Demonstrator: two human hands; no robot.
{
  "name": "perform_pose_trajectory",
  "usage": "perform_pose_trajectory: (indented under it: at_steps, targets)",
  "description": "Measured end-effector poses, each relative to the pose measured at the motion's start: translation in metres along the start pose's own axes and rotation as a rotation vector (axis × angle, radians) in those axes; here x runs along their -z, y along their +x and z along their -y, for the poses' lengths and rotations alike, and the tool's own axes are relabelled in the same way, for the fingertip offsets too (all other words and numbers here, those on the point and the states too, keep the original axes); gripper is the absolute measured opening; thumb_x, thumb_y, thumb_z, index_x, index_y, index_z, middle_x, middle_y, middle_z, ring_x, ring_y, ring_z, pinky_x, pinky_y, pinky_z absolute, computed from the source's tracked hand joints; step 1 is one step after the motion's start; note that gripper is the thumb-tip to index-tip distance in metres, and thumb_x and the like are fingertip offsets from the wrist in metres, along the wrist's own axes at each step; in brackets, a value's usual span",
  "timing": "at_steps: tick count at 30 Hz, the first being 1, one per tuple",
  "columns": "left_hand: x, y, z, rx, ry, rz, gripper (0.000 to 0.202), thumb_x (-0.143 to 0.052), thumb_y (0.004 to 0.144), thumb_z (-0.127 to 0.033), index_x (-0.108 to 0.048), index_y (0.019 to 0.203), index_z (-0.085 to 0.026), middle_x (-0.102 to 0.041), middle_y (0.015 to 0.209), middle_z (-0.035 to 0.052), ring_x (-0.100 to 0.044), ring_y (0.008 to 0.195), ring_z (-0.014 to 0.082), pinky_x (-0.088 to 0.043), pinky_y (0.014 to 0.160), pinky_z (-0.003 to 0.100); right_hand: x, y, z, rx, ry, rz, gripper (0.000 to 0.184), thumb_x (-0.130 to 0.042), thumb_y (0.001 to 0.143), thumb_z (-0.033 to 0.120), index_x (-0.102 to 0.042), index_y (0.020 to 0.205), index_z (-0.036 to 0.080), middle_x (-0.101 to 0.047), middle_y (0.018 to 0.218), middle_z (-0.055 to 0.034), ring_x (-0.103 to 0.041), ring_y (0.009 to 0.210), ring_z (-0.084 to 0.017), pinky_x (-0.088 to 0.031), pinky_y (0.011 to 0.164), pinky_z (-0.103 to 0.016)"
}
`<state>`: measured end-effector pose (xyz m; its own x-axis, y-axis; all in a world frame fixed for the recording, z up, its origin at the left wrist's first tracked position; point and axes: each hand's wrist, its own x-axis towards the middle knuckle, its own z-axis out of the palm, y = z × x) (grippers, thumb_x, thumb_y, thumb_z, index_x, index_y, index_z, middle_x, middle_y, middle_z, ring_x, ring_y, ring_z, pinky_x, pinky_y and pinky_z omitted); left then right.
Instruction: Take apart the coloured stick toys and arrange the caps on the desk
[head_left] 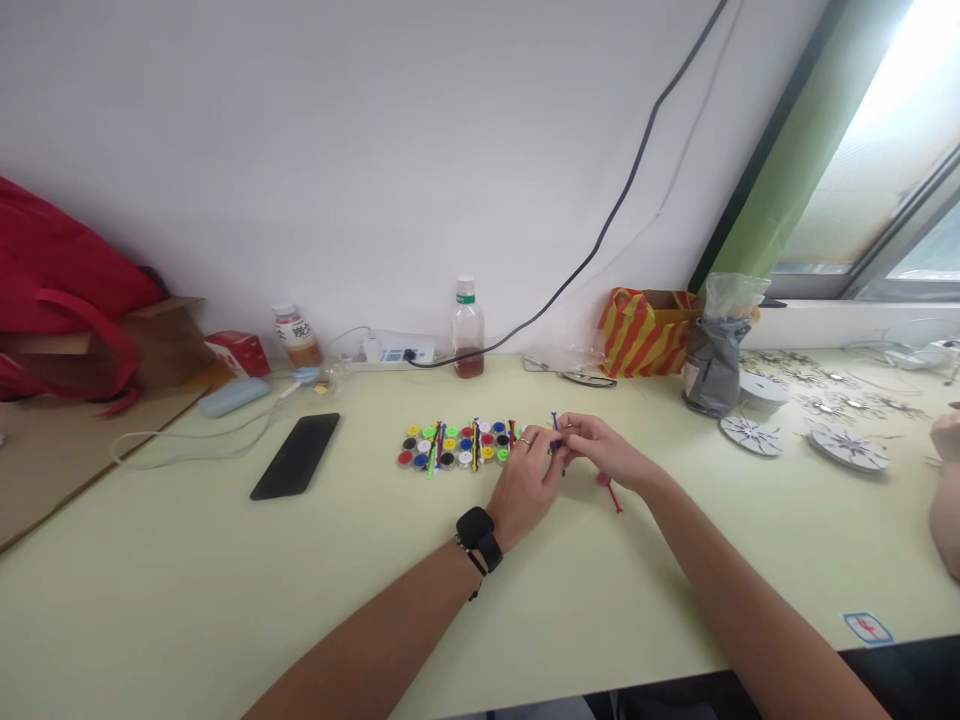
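Observation:
My left hand [525,485], with a ring on a finger and a black watch [480,538] at the wrist, is closed in a pinch. My right hand [604,450] meets it fingertip to fingertip. Between them is a small blue plastic stick piece [554,420], upright, with a dark blue part at its middle mostly hidden by the fingers. Left of the hands lie several coloured round discs [448,460] in rows, with thin coloured sticks [475,445] laid across them. A red stick piece [613,495] with a round end rests below my right hand.
A black phone [296,457] lies to the left. Along the wall stand a drink bottle [468,335], a power strip [405,349] and a striped bag [645,335]. At right are round grey-white discs [849,447] and another person's arm [946,500].

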<state>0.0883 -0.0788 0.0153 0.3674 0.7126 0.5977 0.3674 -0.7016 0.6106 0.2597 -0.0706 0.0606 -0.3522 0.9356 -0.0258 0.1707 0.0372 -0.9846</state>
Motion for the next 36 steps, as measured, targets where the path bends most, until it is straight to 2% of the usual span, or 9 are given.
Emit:
perform_pose_trajectory:
  at_steps: [7,11,14,18,21,27,30,33,36]
  targets:
    - [-0.001,0.0,-0.001,-0.044,-0.022,0.026,0.01,-0.048,0.103,-0.021,-0.057,0.107,-0.022,-0.063,0.107,0.0074,-0.061,0.104,0.0232,-0.051,0.093,0.039,0.013,-0.003,0.0,-0.08,0.002,0.112,0.016,-0.062,0.075,0.026,-0.057,0.088,0.02,-0.065,0.08,-0.0021,-0.062,0.073,-0.016,-0.04,0.054,-0.022]
    - [-0.001,-0.001,0.0,-0.055,-0.021,0.048,0.009,-0.047,0.103,-0.021,-0.056,0.104,-0.023,-0.062,0.105,0.0067,-0.062,0.1,0.0218,-0.051,0.09,0.038,0.017,0.0,-0.008,-0.016,0.011,0.079,0.011,-0.062,0.076,0.027,-0.056,0.082,0.02,-0.051,0.067,0.0041,-0.044,0.058,-0.01,-0.034,0.055,-0.023]
    - [-0.002,-0.002,0.003,-0.045,0.018,0.052,0.006,-0.051,0.099,-0.019,-0.054,0.095,-0.022,-0.061,0.099,0.0055,-0.061,0.094,0.021,-0.05,0.084,0.036,0.025,0.006,-0.022,-0.009,-0.084,-0.117,0.016,-0.054,0.084,0.033,-0.061,0.089,0.02,-0.041,0.063,0.006,-0.033,0.054,-0.011,-0.029,0.052,-0.025]
    - [-0.004,-0.003,0.008,-0.049,0.138,0.124,0.008,-0.059,0.095,-0.018,-0.056,0.088,-0.022,-0.064,0.093,0.0045,-0.061,0.089,0.0219,-0.049,0.08,0.036,0.044,0.019,-0.049,0.066,-0.489,-0.526,0.034,-0.045,0.089,0.032,-0.068,0.111,0.02,-0.058,0.079,-0.002,-0.054,0.071,-0.018,-0.045,0.066,-0.029]
    - [-0.005,-0.002,0.012,-0.104,0.255,0.213,0.006,-0.061,0.095,-0.017,-0.063,0.091,-0.021,-0.069,0.091,0.0049,-0.06,0.095,0.0242,-0.048,0.087,0.04,0.057,0.028,-0.066,0.124,-0.605,-0.626,0.035,-0.044,0.089,0.027,-0.069,0.112,0.019,-0.062,0.092,-0.0086,-0.059,0.088,-0.024,-0.048,0.083,-0.036]
    - [0.0,0.0,0.013,-0.088,0.571,0.246,0.017,-0.061,0.097,-0.022,-0.065,0.081,-0.02,-0.07,0.079,0.0075,-0.058,0.1,0.0304,-0.044,0.089,0.049,0.059,0.033,-0.083,0.206,-0.681,-0.62,0.044,-0.051,0.086,0.02,-0.064,0.128,0.018,-0.063,0.103,-0.0122,-0.061,0.092,-0.026,-0.051,0.09,-0.042]
    - [0.003,0.0,0.01,-0.073,0.633,0.17,0.012,-0.059,0.098,-0.025,-0.067,0.09,-0.02,-0.074,0.103,0.0111,-0.055,0.111,0.0337,-0.042,0.093,0.053,0.056,0.032,-0.086,0.271,-0.692,-0.541,0.045,-0.052,0.087,0.02,-0.062,0.131,0.02,-0.063,0.109,-0.0122,-0.064,0.091,-0.024,-0.056,0.085,-0.042]
    - [0.003,-0.002,0.009,-0.042,0.674,0.093,0.012,-0.058,0.097,-0.026,-0.066,0.103,-0.02,-0.065,0.133,0.0145,-0.049,0.125,0.0378,-0.04,0.099,0.057,0.055,0.03,-0.084,0.32,-0.674,-0.452,0.038,-0.053,0.089,0.021,-0.063,0.125,0.021,-0.065,0.116,-0.0127,-0.067,0.094,-0.024,-0.058,0.083,-0.04]
    - [0.001,-0.003,0.011,-0.011,0.684,0.089,0.016,-0.055,0.096,-0.022,-0.063,0.11,-0.019,-0.062,0.137,0.0168,-0.048,0.126,0.0391,-0.039,0.101,0.058,0.06,0.027,-0.077,0.329,-0.716,-0.424,0.023,-0.054,0.089,0.021,-0.067,0.109,0.02,-0.069,0.109,-0.0111,-0.068,0.089,-0.023,-0.057,0.08,-0.039]
